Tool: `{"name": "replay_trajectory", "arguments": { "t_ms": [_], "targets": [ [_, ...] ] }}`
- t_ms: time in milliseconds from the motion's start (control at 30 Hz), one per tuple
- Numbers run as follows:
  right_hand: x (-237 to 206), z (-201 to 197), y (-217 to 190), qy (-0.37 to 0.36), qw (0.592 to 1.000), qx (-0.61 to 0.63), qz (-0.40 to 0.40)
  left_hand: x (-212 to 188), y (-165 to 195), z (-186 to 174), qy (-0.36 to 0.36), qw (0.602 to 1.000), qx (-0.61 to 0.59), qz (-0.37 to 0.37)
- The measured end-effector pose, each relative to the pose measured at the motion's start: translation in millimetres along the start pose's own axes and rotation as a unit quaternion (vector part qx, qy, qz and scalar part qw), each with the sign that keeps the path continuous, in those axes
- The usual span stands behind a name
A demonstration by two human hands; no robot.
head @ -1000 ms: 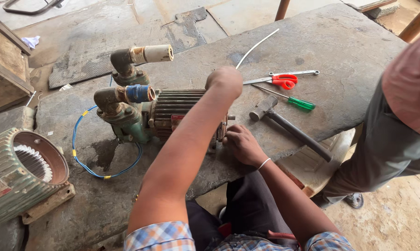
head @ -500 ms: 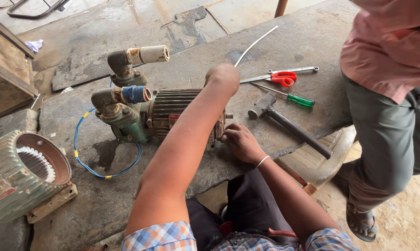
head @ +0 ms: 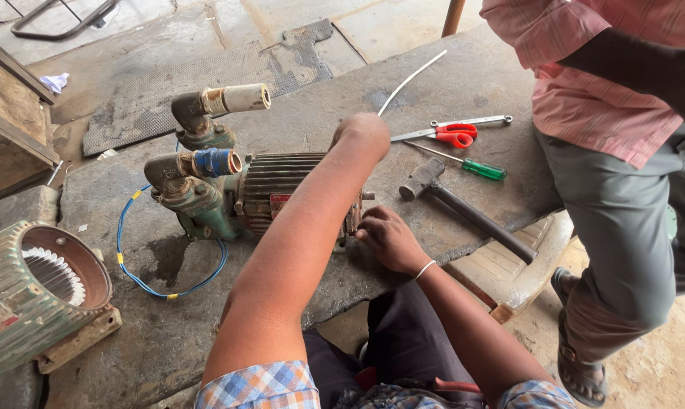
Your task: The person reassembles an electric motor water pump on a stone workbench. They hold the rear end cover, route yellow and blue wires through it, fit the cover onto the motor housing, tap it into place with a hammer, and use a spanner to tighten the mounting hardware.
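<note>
A green water pump (head: 236,193) with a ribbed dark motor body lies on its side near the middle of the stone desk (head: 463,68), its two pipe stubs pointing up and to the right. The left hand (head: 361,132) reaches across the top of the motor and rests on its right end; its fingers curl down behind the motor, so I cannot tell what they grasp. The right hand (head: 388,238) sits at the near right end of the pump, its fingers (head: 365,225) pinched against the end plate, touching it.

A blue wire (head: 141,280) loops on the desk to the left of the pump. Farther left stands an open motor shell (head: 32,295). To the right of the hands lie a hammer (head: 456,208), a green-handled screwdriver (head: 471,167) and red-handled scissors (head: 448,135), close together. A second person (head: 615,121) in a pink shirt stands at the right edge of the desk.
</note>
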State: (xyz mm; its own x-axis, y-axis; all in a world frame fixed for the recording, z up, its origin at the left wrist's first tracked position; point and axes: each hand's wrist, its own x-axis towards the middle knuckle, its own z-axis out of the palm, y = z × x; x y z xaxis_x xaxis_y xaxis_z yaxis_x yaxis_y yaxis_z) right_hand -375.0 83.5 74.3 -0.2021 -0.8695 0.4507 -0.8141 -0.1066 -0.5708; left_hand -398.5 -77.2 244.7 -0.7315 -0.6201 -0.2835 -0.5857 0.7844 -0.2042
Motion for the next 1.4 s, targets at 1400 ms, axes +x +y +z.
{"name": "replay_trajectory", "arguments": {
  "t_ms": [1400],
  "targets": [
    [-27.6,3.6,1.1,0.137,0.608,0.686,0.374,-79.3,-95.0,82.0,0.339,0.92,-0.188,0.06]
  ]
}}
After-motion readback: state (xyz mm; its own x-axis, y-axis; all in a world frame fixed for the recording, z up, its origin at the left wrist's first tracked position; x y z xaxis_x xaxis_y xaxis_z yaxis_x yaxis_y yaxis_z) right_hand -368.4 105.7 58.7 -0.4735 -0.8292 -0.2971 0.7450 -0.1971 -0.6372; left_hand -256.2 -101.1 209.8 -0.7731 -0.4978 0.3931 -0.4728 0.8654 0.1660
